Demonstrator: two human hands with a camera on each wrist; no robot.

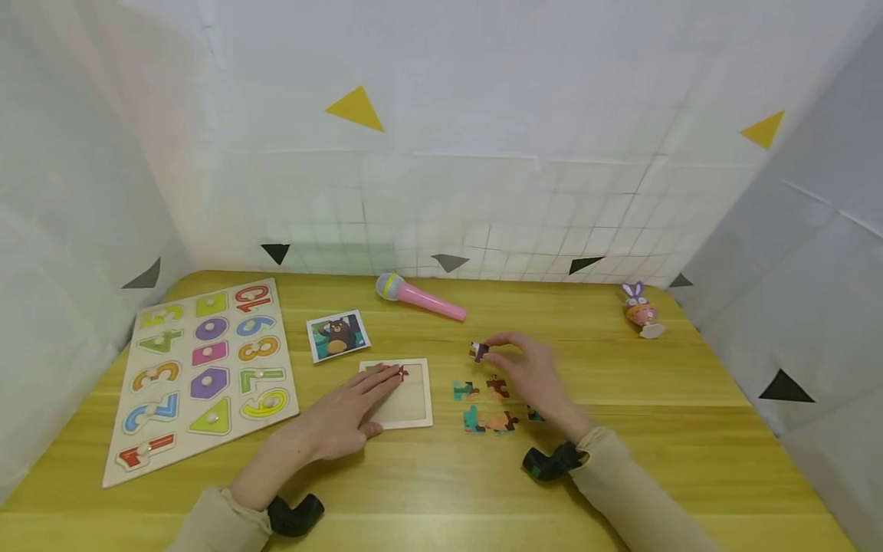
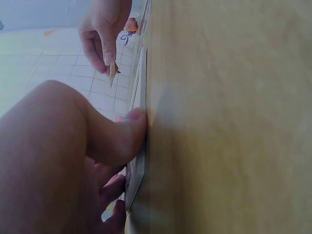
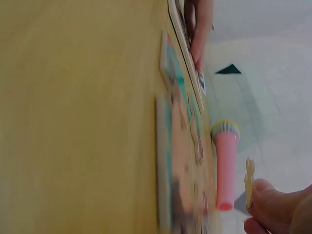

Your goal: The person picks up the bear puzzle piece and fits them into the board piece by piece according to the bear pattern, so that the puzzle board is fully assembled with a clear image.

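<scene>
Pinched between thumb and fingertips, a small puzzle piece (image 1: 477, 352) is grasped by the person's right hand (image 1: 534, 376). Both wrist views show the piece edge-on, raised clear of the wooden table (image 1: 441, 491); from the head view it appears to the right of a square wooden tray (image 1: 428, 391).

The left hand (image 1: 334, 422) grasps nothing: its fingers lie extended across the tray's upper left part, and its thumb touches the tray's near edge. Just beyond those fingertips, brown puzzle artwork (image 1: 403, 372) shows inside the tray; the rest of it is hidden beneath the hand.

Between the tray and the right forearm lie loose puzzle pieces (image 1: 490, 422) in teal, brown and orange, one of them partly covered by the right wrist.

Behind the tray, to its left, rests a picture card (image 1: 338, 336) of a brown bear. Farther back lies a pink toy microphone (image 1: 431, 301), its grey head pointing left. A large number-and-shape board (image 1: 233, 360) with colourful knobbed pieces fills the table's left side. At the far right corner is a small rabbit-eared toy (image 1: 641, 310). White sheeting (image 1: 483, 199) marked with yellow, grey and black triangles hangs behind.
</scene>
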